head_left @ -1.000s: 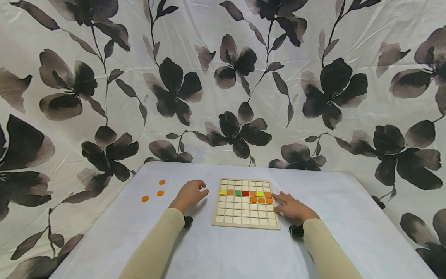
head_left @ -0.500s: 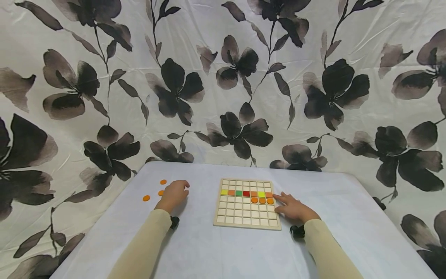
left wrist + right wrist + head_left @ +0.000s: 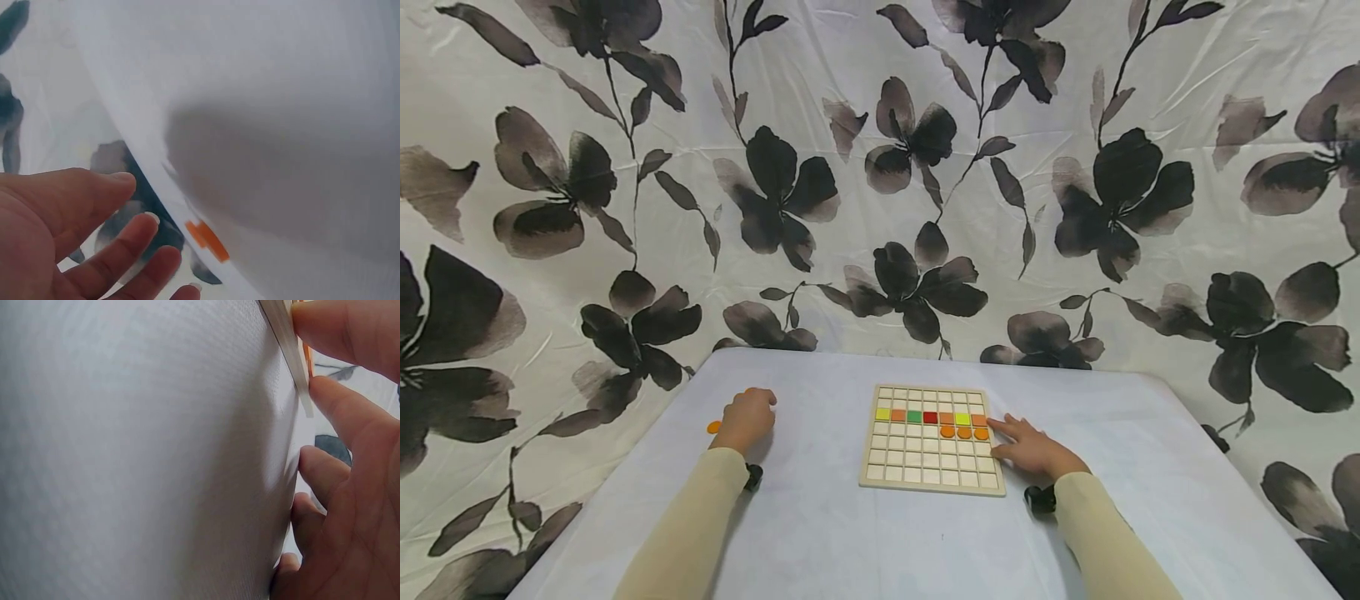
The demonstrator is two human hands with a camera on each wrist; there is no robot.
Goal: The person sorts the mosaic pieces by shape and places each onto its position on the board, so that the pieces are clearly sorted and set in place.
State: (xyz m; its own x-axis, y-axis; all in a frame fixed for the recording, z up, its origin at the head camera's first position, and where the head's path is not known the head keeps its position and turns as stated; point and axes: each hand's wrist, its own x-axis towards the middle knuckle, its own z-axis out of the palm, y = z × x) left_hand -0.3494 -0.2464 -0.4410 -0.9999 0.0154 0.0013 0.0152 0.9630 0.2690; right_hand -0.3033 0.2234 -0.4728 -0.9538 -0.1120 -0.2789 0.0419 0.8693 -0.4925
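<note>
My left hand [image 3: 747, 419] hovers over the left part of the table, its thumb and fingers apart with nothing between them in the left wrist view. Beside it lies an orange disc [image 3: 713, 427]; two orange discs [image 3: 207, 240] appear to overlap beyond the fingertips in the left wrist view. My right hand [image 3: 1033, 446] rests at the right edge of a wooden grid board [image 3: 928, 490], thumb and forefinger touching its rim [image 3: 289, 344]. A row of coloured squares [image 3: 930, 417] crosses the board, with three orange discs [image 3: 964, 432] in cells just below its right end.
A white-covered table [image 3: 880, 550] bears everything. Behind it hangs a floral cloth [image 3: 880, 208], close to the table's far edge. The table's left edge runs near the loose discs.
My left hand has moved left, away from the board to the loose orange discs, and now covers some of them in the head view. My right hand stays at the board's edge.
</note>
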